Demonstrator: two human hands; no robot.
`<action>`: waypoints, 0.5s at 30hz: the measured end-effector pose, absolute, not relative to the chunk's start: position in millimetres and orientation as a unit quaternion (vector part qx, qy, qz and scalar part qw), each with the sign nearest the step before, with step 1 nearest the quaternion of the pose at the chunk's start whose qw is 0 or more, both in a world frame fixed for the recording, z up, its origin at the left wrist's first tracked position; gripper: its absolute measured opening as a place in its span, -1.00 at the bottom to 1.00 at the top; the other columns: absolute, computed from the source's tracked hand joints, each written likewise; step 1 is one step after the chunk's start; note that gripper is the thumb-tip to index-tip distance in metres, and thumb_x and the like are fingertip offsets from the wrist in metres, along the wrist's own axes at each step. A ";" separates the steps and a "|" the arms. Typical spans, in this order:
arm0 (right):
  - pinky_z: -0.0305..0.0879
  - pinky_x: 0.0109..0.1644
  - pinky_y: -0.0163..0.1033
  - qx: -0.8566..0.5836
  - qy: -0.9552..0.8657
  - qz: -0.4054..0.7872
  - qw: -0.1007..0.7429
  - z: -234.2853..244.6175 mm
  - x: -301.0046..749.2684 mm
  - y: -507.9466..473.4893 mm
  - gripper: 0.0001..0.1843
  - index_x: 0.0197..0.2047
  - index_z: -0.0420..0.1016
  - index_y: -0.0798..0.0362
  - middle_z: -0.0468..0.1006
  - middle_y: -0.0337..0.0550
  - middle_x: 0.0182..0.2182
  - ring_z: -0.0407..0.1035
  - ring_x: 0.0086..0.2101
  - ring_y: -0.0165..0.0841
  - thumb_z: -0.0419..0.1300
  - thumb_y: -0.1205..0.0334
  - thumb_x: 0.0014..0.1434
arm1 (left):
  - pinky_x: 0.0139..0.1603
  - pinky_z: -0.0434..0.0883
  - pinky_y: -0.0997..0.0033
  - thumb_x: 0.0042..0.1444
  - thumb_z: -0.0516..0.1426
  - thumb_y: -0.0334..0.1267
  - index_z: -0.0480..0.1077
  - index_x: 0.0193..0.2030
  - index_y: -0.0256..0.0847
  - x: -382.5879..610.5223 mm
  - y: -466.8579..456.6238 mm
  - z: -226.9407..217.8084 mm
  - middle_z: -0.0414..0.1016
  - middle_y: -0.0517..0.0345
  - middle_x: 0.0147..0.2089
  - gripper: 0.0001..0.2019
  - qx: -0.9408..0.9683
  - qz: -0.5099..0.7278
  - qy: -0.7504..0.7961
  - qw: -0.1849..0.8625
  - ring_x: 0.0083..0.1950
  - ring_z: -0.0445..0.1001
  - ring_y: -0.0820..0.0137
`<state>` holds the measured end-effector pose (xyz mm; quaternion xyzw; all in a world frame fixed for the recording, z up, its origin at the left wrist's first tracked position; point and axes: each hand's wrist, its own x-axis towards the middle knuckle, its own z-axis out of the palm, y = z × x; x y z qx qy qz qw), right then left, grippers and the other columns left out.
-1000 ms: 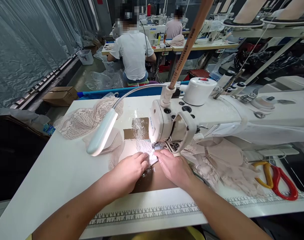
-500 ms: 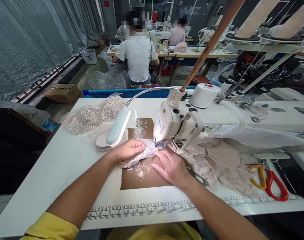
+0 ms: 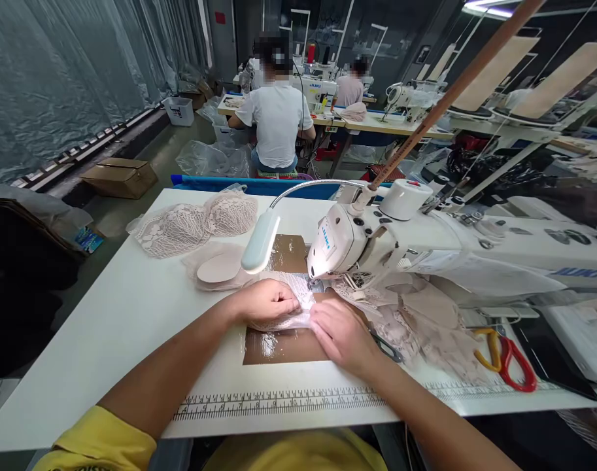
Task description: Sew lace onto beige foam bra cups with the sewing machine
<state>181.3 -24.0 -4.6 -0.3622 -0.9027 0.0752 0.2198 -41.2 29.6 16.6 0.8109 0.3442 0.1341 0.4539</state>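
A pale pink lace piece [image 3: 283, 320] lies under the lamp at the needle of a white sewing machine [image 3: 335, 239]. My left hand [image 3: 271, 301] pinches its upper edge, the thumb and fingers closed on the lace. On the other side, my right hand [image 3: 342, 327] grips the lace's right end between bent fingers and thumb, just in front of the needle. Beyond my left hand rests a lace bra [image 3: 180, 226], with a sheer piece holding an oval pad [image 3: 222, 267] nearer to me. Brown tape [image 3: 278, 350] covers the table under the work.
More lace pieces [image 3: 426, 314] are heaped right of the needle. Scissors with red and yellow handles [image 3: 516, 366] lie at the right. A lamp [image 3: 261, 242] on a bent neck hangs over the table [image 3: 195, 340]. A ruler strip [image 3: 278, 400] runs along the front edge. A person [image 3: 278, 121] sits ahead.
The lace has come a little toward me from the needle, and its patterned face now shows more. Both hands moved with it, the right one's fingers curling more. The whole view has shifted slightly.
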 end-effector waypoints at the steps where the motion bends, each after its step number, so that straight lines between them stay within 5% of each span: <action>1: 0.29 -0.13 -0.13 -0.360 -0.905 0.093 0.208 -4.6 187.6 -31.8 -0.78 -0.21 0.46 0.10 0.54 -0.04 -0.23 0.34 -0.20 -0.25 -0.02 0.38 0.28 | -0.37 0.20 0.50 0.16 0.03 -0.25 0.33 -0.55 -0.26 -41.3 28.8 18.5 0.31 0.22 -0.46 -0.73 0.836 0.125 0.336 0.416 -0.41 0.28 0.46; 6: 0.28 -0.02 -0.09 -0.369 -0.901 0.110 0.200 -7.7 208.5 -56.1 -0.75 -0.05 0.42 0.05 0.54 -0.05 -0.08 0.34 -0.08 -0.23 0.00 0.38 0.27 | -0.15 0.33 0.41 0.09 0.10 -0.32 0.52 -0.11 -0.20 -36.5 23.4 22.3 0.50 0.04 -0.19 -0.75 0.905 0.075 0.327 0.260 -0.16 0.43 0.27; 15: 0.18 -0.23 -0.19 -0.464 -0.875 0.079 0.114 -4.9 202.7 -51.2 -0.74 -0.09 0.45 0.04 0.43 -0.12 -0.30 0.25 -0.29 -0.27 0.01 0.38 0.22 | -0.03 0.39 0.29 0.26 0.01 -0.26 0.42 0.03 -0.25 -14.2 11.4 9.5 0.46 -0.07 0.02 -0.71 0.926 0.119 0.310 0.180 -0.04 0.45 0.23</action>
